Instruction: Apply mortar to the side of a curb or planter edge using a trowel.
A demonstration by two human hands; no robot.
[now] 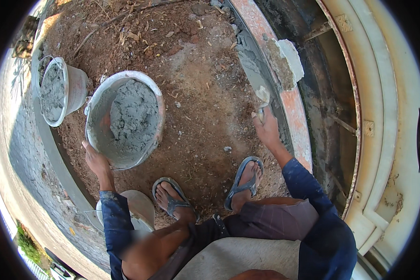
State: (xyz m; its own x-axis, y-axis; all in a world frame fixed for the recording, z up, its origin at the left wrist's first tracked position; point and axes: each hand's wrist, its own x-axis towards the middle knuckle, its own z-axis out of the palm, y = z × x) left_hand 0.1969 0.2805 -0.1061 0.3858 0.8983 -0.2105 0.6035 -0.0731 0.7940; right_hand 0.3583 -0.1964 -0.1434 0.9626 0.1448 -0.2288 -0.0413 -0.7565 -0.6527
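At the left, my left hand [97,160] is closed on the rim of a large whitish bucket [157,102] holding grey, lumpy wet mortar [133,112]. My right hand [267,128] grips the handle of a small trowel [262,95], whose blade is over a strip of smeared grey mortar [249,65] along the right edge of the dirt. Beside that strip runs a pale reddish edging [296,123], with a broken white-topped chunk [289,60] lying on it near the trowel.
A second bucket of mortar [77,86] stands at the upper left; another bucket [140,203] is partly behind my left arm. A concrete kerb [49,135] and paving [16,130] lie left. My sandalled feet stand on dirt [196,140]. A dark trench [326,79] and rusty cream structure are at the right.
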